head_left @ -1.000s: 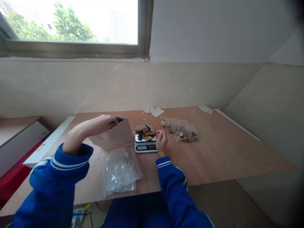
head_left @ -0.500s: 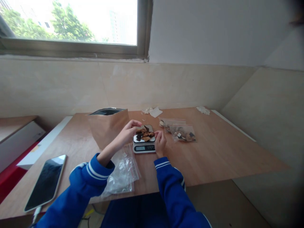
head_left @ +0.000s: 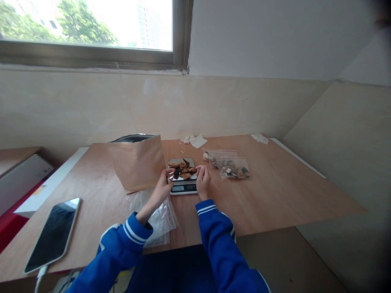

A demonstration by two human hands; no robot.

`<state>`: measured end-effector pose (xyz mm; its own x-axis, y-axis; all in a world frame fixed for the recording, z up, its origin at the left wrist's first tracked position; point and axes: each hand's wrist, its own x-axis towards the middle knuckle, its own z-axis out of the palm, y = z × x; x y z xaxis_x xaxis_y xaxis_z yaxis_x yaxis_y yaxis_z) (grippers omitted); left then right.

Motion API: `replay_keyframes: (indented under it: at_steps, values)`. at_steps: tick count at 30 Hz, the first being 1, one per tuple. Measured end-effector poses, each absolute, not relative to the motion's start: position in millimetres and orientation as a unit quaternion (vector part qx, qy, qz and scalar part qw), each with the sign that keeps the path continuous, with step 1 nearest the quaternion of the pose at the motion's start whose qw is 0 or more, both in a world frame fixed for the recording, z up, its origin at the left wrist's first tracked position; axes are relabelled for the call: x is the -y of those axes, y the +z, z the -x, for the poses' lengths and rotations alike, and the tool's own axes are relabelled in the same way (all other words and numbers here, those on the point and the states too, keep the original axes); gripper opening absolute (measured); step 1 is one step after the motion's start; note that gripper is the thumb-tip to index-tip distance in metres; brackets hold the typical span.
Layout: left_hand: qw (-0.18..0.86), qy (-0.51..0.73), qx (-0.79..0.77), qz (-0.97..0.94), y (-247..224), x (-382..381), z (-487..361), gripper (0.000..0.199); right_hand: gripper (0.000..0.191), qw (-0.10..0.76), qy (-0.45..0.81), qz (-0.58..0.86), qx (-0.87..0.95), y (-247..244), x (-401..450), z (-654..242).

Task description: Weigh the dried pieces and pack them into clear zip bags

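Note:
A small digital kitchen scale [head_left: 184, 189] sits on the table with a loose heap of dried brown and dark slices [head_left: 184, 170] on its plate. My left hand [head_left: 162, 188] is at the scale's left front corner, its fingers closed on a small yellowish dried piece [head_left: 168, 179]. At the right edge of the plate, my right hand [head_left: 203, 183] has its fingertips pinched together beside the heap; what they hold, if anything, is hidden. Clear zip bags [head_left: 165, 221] lie under and beside my left forearm. Left of the scale stands an open brown paper pouch [head_left: 137, 162].
Zip bags filled with dried pieces [head_left: 234, 168] lie right of the scale. Behind it are a white paper slip [head_left: 198, 141] and pale scraps [head_left: 187, 139], with a crumpled white scrap [head_left: 259, 138] farther right. A phone [head_left: 54, 234] on its cable lies at the left front.
My left hand has come down from above the heap to the scale's left front corner, its fingers now closed. My right hand stays at the plate's right edge. The view has shifted slightly.

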<state>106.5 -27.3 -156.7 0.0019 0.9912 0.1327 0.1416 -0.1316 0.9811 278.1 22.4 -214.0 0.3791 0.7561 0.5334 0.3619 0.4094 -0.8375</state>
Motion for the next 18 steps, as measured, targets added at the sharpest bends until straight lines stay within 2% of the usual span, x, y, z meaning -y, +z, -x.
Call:
replay_keyframes:
  at_steps: [6, 12, 18]
  values:
    - [0.402, 0.53, -0.445, -0.599, -172.6, 27.0, -107.9, 0.039, 0.038, 0.639, 0.126, 0.509, 0.564, -206.4, -15.9, -275.9]
    - [0.344, 0.478, -0.441, -0.677, -179.0, 28.9, -111.6, 0.051, 0.019, 0.57, 0.109, 0.394, 0.712, -198.3, -3.4, -266.8]
    - [0.342, 0.45, -0.448, -0.693, -173.0, 30.3, -117.8, 0.062, 0.017, 0.536, 0.092, 0.37, 0.753, -198.2, -1.0, -264.5]
